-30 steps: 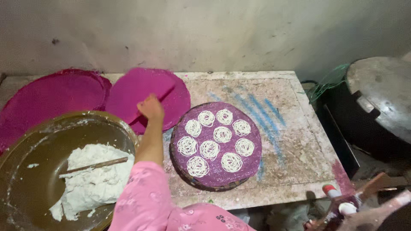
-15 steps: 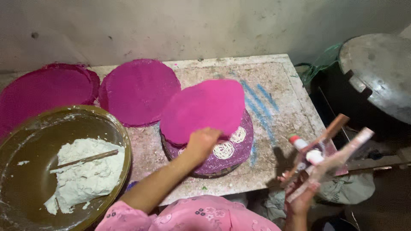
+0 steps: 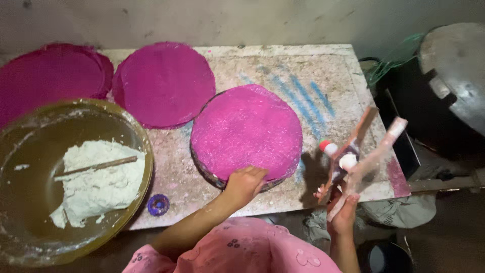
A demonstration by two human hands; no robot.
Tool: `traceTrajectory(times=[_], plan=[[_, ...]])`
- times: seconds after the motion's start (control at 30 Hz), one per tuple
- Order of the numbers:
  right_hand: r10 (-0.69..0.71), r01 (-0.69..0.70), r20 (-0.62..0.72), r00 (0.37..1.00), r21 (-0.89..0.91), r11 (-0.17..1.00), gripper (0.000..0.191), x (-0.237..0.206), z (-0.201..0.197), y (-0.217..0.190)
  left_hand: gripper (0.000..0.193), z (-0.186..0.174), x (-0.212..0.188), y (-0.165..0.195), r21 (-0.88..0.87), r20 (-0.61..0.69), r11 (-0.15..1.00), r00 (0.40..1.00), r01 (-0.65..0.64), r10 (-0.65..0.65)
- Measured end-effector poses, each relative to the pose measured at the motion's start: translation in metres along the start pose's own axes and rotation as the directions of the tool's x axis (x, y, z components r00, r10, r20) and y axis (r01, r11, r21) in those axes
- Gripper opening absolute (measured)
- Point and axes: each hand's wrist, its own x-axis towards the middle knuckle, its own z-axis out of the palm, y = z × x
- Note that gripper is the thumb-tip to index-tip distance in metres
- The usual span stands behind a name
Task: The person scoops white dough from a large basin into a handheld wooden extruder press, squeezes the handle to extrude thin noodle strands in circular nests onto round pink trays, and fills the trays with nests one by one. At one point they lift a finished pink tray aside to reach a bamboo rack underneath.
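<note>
My left hand [image 3: 244, 183] rests on the near edge of a round pink woven mat [image 3: 247, 130] that lies flat over the stack in the middle of the table, hiding the white noodle coils beneath. My right hand [image 3: 344, 208] holds a wooden hand press [image 3: 359, 149] upright by its two handles, off the table's right front corner. A white and red part shows between the handles.
Two more pink mats [image 3: 164, 83] [image 3: 48, 76] lie at the back left. A large metal bowl [image 3: 76, 242] with white dough [image 3: 98, 179] and a stick stands at the left. A small blue cap [image 3: 158, 204] lies near it. A large metal lid [image 3: 452, 71] sits to the right of the table [image 3: 323, 71].
My left hand carried a pink mat from the back and laid it flat over the coil-covered stack. My right hand raised the wooden press into view at the right.
</note>
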Motion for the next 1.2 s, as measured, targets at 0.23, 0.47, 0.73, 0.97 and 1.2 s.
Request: traceTrajectory(times=[0.23,0.47,0.73,0.97,1.2], plan=[[0.545,-0.447,0.564,0.62,-0.316,0.837,0.089,0.047,0.048,-0.039,0.085,-0.059,0.055,-0.053,-0.982,0.183,-0.098,0.92,0.159,-0.347],[0.914,-0.401,0.33,0.236,-0.823,0.401,0.084,0.09,0.163,-0.1,0.069,-0.07,0.06,-0.083,-0.615,-0.088,-0.747,0.964,-0.252,-0.252],[0.764,0.089,0.375,0.525,-0.917,0.39,0.079,0.091,0.245,-0.105,0.048,-0.081,0.056,-0.143,-0.626,-0.149,-0.658,0.892,-0.419,-0.426],[0.788,0.133,0.321,0.526,-0.946,0.297,0.077,0.094,0.253,-0.124,0.042,-0.059,0.055,-0.137,-0.589,-0.083,-0.664,0.852,-0.461,-0.518],[0.715,0.069,0.366,0.595,-0.91,0.409,0.07,0.092,0.264,-0.111,0.044,-0.081,0.066,-0.156,-0.658,-0.124,-0.626,0.88,-0.419,-0.459]])
